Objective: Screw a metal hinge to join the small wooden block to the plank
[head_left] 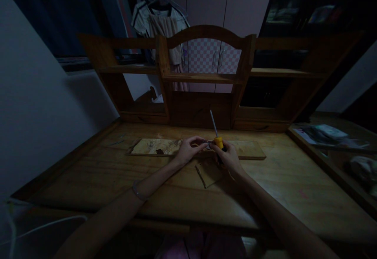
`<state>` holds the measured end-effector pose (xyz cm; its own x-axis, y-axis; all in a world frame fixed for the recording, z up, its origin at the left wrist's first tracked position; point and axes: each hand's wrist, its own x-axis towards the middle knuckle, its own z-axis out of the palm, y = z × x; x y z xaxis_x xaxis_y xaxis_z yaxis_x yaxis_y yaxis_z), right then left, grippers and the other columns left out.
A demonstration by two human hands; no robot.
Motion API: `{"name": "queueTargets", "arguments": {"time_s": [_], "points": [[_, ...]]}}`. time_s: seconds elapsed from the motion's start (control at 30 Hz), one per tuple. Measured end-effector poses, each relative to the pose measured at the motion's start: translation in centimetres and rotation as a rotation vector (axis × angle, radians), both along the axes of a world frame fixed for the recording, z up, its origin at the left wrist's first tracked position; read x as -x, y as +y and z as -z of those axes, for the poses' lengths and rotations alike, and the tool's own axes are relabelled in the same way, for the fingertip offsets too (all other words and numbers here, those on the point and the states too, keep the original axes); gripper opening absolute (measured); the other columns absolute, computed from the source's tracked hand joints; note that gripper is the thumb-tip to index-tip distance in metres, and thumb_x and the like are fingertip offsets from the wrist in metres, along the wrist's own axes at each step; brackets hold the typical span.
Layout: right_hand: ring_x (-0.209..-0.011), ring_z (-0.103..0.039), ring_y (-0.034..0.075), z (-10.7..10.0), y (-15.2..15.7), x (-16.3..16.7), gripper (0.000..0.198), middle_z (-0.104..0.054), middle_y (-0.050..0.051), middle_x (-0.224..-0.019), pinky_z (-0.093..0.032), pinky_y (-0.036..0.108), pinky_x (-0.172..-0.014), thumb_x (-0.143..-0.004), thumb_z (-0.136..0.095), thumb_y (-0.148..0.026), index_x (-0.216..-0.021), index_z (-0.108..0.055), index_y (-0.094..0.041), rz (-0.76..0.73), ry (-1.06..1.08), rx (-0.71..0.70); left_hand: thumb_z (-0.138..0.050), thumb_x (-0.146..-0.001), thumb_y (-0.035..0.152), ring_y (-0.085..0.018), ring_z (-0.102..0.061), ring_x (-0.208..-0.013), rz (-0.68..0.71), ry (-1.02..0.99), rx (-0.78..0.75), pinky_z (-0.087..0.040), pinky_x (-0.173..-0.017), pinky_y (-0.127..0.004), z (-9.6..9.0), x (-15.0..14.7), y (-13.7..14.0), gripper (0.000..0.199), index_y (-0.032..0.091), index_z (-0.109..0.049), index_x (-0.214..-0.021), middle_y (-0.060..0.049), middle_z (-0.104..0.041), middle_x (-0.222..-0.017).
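Over the middle of the desk my right hand (228,157) is closed around a screwdriver (218,142) with a yellow and black handle, its metal shaft pointing up and away. Thumb and fingers of my left hand (190,148) pinch a small shiny piece (207,145), and my right fingertips meet it from the other side. The dim light hides what kind of piece it is. Beneath both hands lies a long wooden board (250,150), its left part rough and peeled with a dark spot. Nearer to me is a small thin wooden panel (209,174) with one ragged dark edge.
A wooden shelf unit (203,77) with small drawers rises along the back of the desk (112,176). Small thin items (117,142) lie at the left of the desktop. To the right, a side surface holds plastic-wrapped things (331,131). A white cable (53,223) hangs at lower left.
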<state>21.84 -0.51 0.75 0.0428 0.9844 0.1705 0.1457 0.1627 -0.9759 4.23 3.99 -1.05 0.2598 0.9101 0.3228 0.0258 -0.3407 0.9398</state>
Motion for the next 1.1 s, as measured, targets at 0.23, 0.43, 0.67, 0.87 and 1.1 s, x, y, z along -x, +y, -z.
{"name": "queueTargets", "arguments": {"time_s": [0.23,0.43,0.67,0.87,1.1], "points": [[-0.041,-0.045,0.012,0.2,0.1,0.2,0.033,-0.05,-0.006,-0.054,-0.035,0.024,-0.039,-0.078,-0.068,-0.047,-0.094,-0.064,-0.018,-0.011,0.008,-0.011,-0.077,-0.075,0.044,-0.018,-0.067,-0.077,-0.003,0.021,0.004,-0.054,-0.069,-0.026,-0.5,-0.1,-0.4,0.034,0.014,-0.072,-0.092,-0.007,-0.073,-0.089],[-0.041,-0.045,0.012,0.4,0.2,0.2,0.034,-0.052,-0.005,-0.056,-0.035,0.024,-0.04,-0.078,-0.067,-0.049,-0.094,-0.065,-0.018,-0.005,0.011,-0.006,-0.075,-0.076,0.046,-0.016,-0.066,-0.072,-0.008,0.007,0.032,-0.052,-0.065,-0.024,-0.7,0.0,-0.5,0.034,0.015,-0.073,-0.09,-0.005,-0.073,-0.083],[-0.043,-0.044,0.011,0.6,0.3,0.1,0.038,-0.052,-0.005,-0.056,-0.035,0.024,-0.042,-0.079,-0.067,-0.052,-0.094,-0.065,-0.018,-0.003,0.003,-0.011,-0.074,-0.078,0.046,-0.018,-0.067,-0.076,-0.01,0.022,0.031,-0.054,-0.067,-0.026,-0.7,0.0,-0.5,0.035,0.014,-0.074,-0.092,-0.005,-0.073,-0.085],[-0.045,-0.044,0.011,0.4,0.2,0.2,0.039,-0.052,-0.005,-0.058,-0.033,0.023,-0.042,-0.078,-0.067,-0.055,-0.089,-0.064,-0.017,0.014,0.003,-0.021,-0.07,-0.081,0.045,-0.022,-0.069,-0.084,-0.035,0.037,0.04,-0.056,-0.07,-0.028,-0.8,-0.1,-0.6,0.033,0.015,-0.075,-0.094,-0.007,-0.075,-0.092],[-0.045,-0.045,0.011,0.6,0.4,-0.1,0.038,-0.052,-0.004,-0.057,-0.033,0.023,-0.041,-0.076,-0.071,-0.053,-0.086,-0.062,-0.018,0.047,-0.005,-0.008,-0.07,-0.082,0.04,-0.022,-0.07,-0.088,-0.043,0.073,-0.014,-0.055,-0.081,-0.03,-1.2,-0.1,-0.9,0.029,0.016,-0.075,-0.096,-0.007,-0.076,-0.095]]}}
